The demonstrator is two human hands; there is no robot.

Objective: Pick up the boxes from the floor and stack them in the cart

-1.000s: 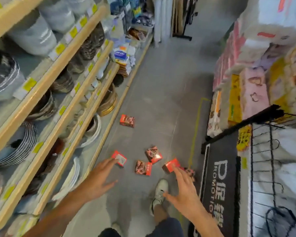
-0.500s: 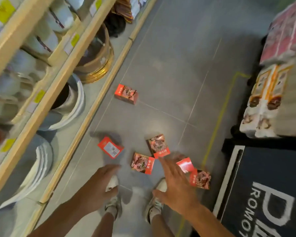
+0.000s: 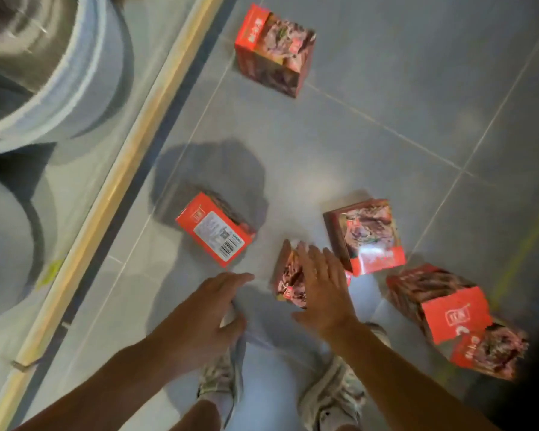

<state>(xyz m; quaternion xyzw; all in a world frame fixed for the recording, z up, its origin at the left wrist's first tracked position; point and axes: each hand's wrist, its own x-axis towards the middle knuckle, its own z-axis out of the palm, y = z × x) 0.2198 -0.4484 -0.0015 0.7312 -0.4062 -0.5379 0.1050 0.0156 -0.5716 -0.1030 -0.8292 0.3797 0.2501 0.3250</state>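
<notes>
On the smooth grey tiled floor, crossed by thin pale grout lines, six red cardboard boxes printed with glossy food photographs lay scattered. Farthest from the person sat a rectangular box on its own, near the pale wooden edge strip of the shelf base. Closer in, a second box lay with its white label and barcode panel upward. Just beside the right hand lay a third box, partly covered by that hand; its fingers were straight and spread over the carton's top, and I cannot tell whether they touched it. Right of it a fourth box showed its shiny picture face. Further right, two more cartons overlapped, the upper one lying across the lower one.

The left hand hovered low over the floor, fingers loosely extended and holding nothing, near the barcode box but apart from it. Below the forearms stood two pale mesh-textured sneakers. On the shelf at left rested large round grey basins, blurred, with thick curved rims.
</notes>
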